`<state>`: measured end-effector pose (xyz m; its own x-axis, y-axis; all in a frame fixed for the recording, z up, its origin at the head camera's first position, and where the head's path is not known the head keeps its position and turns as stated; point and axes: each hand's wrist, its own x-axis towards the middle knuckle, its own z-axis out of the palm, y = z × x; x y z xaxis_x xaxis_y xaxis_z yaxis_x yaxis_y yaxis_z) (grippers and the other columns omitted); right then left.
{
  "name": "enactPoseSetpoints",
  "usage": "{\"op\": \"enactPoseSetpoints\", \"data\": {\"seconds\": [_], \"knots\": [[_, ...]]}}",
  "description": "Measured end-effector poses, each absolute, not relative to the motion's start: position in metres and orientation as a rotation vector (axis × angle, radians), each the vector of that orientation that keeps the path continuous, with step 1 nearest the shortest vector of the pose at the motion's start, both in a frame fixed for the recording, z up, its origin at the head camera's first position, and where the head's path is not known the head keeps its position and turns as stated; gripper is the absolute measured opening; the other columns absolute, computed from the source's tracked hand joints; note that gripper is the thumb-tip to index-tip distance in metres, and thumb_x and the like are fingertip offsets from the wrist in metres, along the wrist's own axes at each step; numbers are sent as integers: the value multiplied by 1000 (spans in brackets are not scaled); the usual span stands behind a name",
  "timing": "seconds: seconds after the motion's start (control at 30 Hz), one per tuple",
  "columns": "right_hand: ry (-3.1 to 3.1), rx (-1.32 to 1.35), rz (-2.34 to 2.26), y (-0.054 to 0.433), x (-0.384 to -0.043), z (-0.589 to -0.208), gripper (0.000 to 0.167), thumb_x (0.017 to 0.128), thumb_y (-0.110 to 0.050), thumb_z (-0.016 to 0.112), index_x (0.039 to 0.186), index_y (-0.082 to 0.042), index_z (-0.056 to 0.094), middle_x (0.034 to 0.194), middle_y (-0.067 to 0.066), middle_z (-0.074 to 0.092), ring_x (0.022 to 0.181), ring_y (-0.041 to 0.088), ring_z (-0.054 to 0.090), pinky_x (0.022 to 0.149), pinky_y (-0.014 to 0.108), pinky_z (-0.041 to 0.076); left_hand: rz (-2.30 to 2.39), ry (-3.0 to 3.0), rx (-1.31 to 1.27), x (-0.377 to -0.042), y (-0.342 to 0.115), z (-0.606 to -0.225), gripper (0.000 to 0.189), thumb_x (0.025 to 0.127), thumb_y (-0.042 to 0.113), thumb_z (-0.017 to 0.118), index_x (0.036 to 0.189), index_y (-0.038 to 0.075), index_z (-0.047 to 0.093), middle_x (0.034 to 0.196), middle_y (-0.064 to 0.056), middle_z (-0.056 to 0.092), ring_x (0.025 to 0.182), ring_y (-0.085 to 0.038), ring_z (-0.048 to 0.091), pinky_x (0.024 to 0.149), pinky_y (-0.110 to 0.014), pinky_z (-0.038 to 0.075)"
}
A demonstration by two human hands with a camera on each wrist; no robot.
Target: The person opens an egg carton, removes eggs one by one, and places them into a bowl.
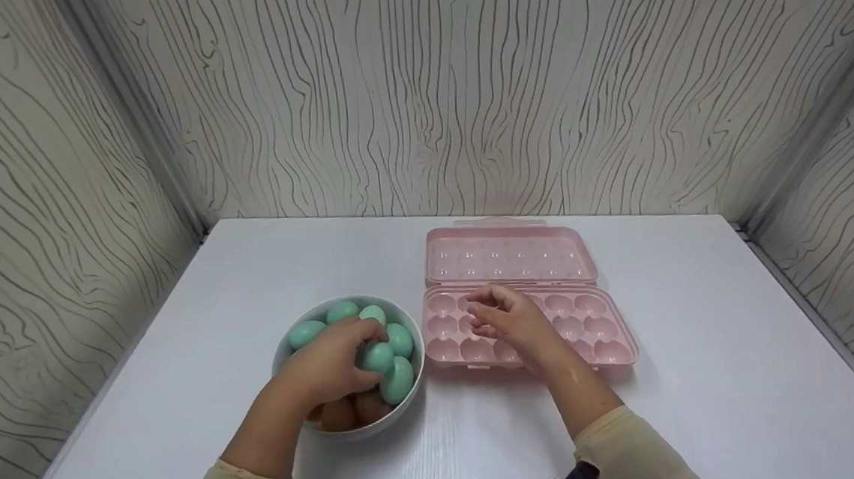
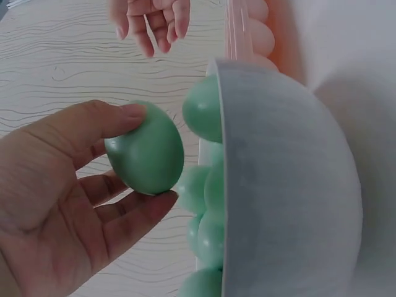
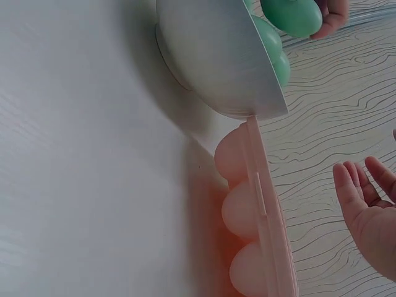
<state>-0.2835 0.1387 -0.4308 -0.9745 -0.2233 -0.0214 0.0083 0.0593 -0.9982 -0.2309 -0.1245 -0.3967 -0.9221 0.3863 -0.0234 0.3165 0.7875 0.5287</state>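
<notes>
A green egg (image 2: 148, 151) is pinched between the thumb and fingers of my left hand (image 1: 328, 363), just above the white bowl (image 2: 291, 179). More green eggs (image 1: 397, 381) fill that bowl, and several brown eggs (image 1: 339, 415) lie at its near side, partly hidden by the hand. Over the pink egg carton (image 1: 473, 366) hovers my right hand (image 1: 517, 322), its fingers loosely bent and nothing in them. The carton lies with its lid (image 1: 507, 253) folded back, and the cups in view hold no eggs; the right hand covers some of them.
Bowl and carton stand side by side on a white table (image 1: 714, 370), the bowl on the left, nearly touching. Behind the table rises a panel (image 1: 417, 97) with a wood-grain pattern, and similar panels flank both sides.
</notes>
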Motion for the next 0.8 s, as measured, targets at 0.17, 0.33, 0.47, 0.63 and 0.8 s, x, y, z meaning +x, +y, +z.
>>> {"op": "enactPoseSetpoints", "data": {"seconds": [0.17,0.33,0.47,0.63,0.8], "knots": [[2163,-215,-2032,141,-284,-435,25,88,-10,59,107,5,56,95,11,51,82,20,56,80,34,52,765,2851,557,-229,-137,-400,27,74,8,68,95,19,56,92,6,54,84,-14,48,77,-35,43],[2156,-212,-2032,142,-284,-437,25,89,-11,57,107,5,56,95,10,52,81,19,56,79,33,52,714,2871,444,-228,-144,-405,26,72,4,67,92,16,56,85,5,53,78,-15,46,71,-34,42],[2142,-231,-2037,143,-284,-440,25,89,-12,57,107,6,57,97,12,54,81,19,56,79,34,52,696,2869,305,-228,-146,-408,25,73,4,69,92,14,55,84,3,52,77,-16,46,69,-33,43],[2137,-252,-2032,143,-284,-442,25,89,-13,57,106,6,56,99,14,56,80,18,56,79,37,51,604,2938,239,-227,-145,-412,25,71,4,72,88,13,56,78,3,50,73,-16,45,65,-33,43],[2115,-250,-2025,145,-284,-443,24,89,-13,56,106,4,57,97,10,56,82,19,56,80,37,51,518,2997,253,-224,-140,-416,24,71,0,70,77,14,51,73,1,45,68,-19,41,60,-32,39]]}}
